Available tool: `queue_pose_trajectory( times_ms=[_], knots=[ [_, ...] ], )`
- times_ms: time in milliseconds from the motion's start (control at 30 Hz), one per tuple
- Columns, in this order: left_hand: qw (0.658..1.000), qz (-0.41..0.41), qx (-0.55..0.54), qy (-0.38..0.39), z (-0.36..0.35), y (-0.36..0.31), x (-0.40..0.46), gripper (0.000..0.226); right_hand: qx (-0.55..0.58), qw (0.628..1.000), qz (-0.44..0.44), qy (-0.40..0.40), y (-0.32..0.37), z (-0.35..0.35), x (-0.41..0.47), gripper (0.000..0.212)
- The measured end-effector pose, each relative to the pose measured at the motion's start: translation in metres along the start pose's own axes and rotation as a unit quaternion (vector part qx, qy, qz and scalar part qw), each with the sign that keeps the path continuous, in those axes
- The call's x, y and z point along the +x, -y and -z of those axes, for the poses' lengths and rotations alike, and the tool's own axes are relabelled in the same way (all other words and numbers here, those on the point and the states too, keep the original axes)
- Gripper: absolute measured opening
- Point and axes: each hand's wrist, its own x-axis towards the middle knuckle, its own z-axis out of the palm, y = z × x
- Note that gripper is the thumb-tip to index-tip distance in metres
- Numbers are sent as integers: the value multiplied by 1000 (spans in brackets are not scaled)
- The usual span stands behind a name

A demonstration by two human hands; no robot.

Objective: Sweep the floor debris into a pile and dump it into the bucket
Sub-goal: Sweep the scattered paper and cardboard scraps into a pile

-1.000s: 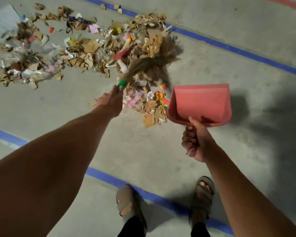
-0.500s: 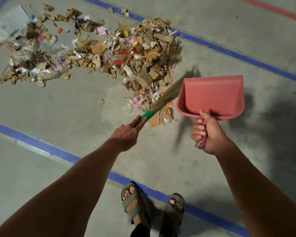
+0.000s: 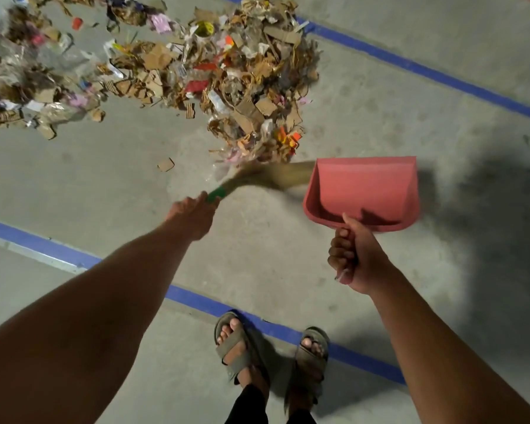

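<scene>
While broom (image 3: pixel 266 177) blurs, dustpan (image 3: pixel 363 191) (red) beside debris (image 3: pixel 227 71)

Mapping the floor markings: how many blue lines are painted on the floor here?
2. One blue line runs diagonally past the debris at upper right; the other blue line crosses from left to lower right, under the sandals.

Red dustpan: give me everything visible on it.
The red plastic dustpan is a wide, shallow scoop with raised side walls and a curved back rim. The right hand grips its short handle. Its open mouth faces away from the person, towards the debris pile. Nothing shows inside. The blurred straw broom bristles reach its left wall.
</scene>
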Motion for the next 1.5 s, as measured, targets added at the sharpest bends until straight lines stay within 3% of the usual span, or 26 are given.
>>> queue_pose_trajectory(
  times_ms=[267,400,500,600,1033,1233,1500],
  knots=[
    [991,61,-55,-104,81,68,41,67,3,999,33,17,10,-40,2,47],
    [973,60,-206,-87,77,72,26,53,1,1000,21,13,14,-58,-1,48],
    [898,63,-434,-39,68,68,9,50,-53,998,18,18,18,-66,-8,47],
    [833,60,-546,-62,66,62,2,51,-49,997,40,40,22,-74,-11,45],
    [731,92,-669,-99,84,69,4,52,-42,996,40,68,30,-102,-15,46],
    [726,67,-671,-133,93,51,-12,52,-40,996,45,63,40,-100,-21,47],
    [786,9,-608,-106,64,-31,-16,51,-24,996,48,68,49,-91,-21,46]
  ],
)
